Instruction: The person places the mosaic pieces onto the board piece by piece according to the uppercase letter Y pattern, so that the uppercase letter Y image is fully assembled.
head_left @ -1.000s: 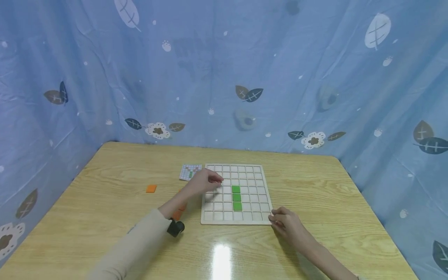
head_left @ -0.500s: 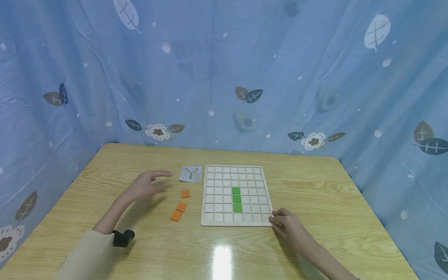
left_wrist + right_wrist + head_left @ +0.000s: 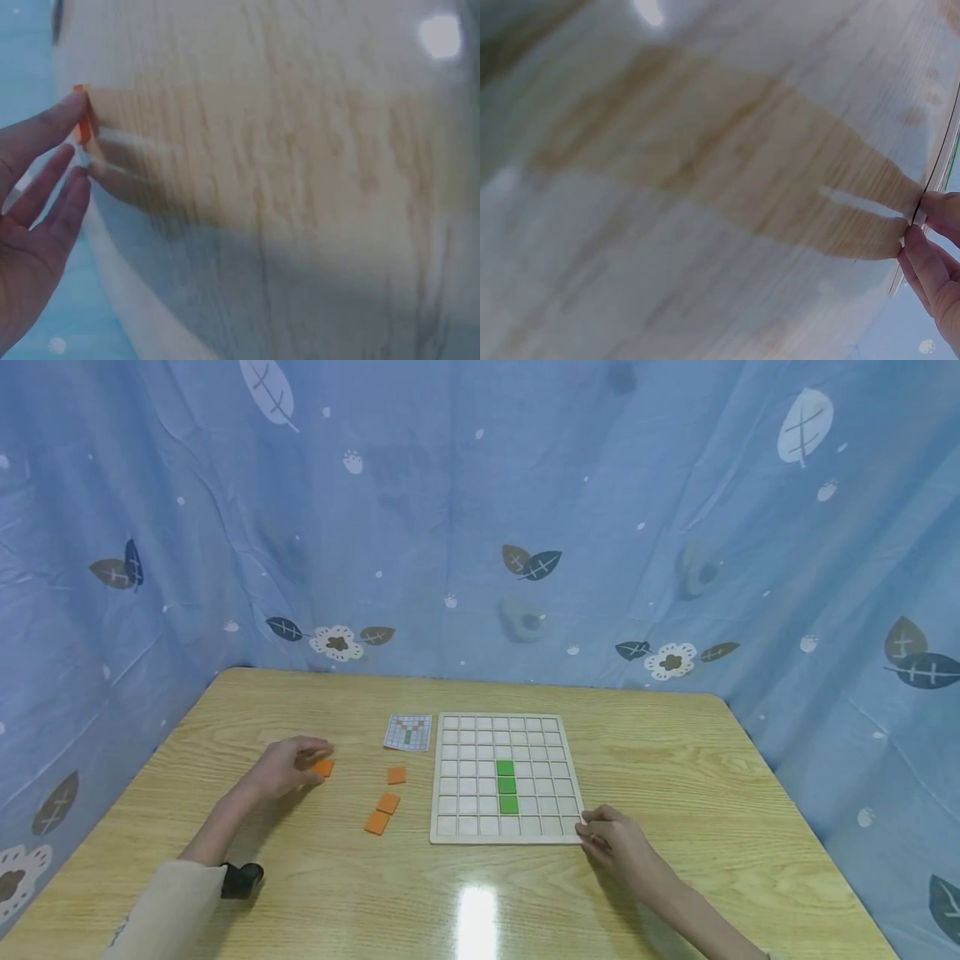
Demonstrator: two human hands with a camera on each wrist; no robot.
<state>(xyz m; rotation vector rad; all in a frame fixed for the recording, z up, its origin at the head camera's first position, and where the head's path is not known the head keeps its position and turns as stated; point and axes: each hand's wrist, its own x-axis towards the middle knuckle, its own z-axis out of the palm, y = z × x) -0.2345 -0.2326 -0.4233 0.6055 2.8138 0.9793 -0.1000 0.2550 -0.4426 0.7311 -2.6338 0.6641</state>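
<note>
My left hand (image 3: 288,766) is around a small orange square tile (image 3: 322,767) at the left of the table. Its thumb reaches the tile's near side, while the index fingertip stands off the far side. In the left wrist view one fingertip overlaps the tile (image 3: 82,124); the other fingers are spread. My right hand (image 3: 615,839) pinches the near right corner of a pale grid board (image 3: 465,840). Three green tiles (image 3: 507,786) form a column in the board. The right wrist view shows thumb and fingers at the board's edge (image 3: 930,191).
Left of the board lie more orange tiles: one tile (image 3: 396,775) by itself and a touching pair (image 3: 382,813). A small pattern card (image 3: 408,732) with a Y shape lies behind them. A blue curtain (image 3: 450,510) surrounds the wooden table (image 3: 645,735) at back and sides.
My left hand has moved from over the board leftward, down to the single orange tile. One more orange tile, earlier behind the arm, shows near the card. My right hand stays on the board's corner.
</note>
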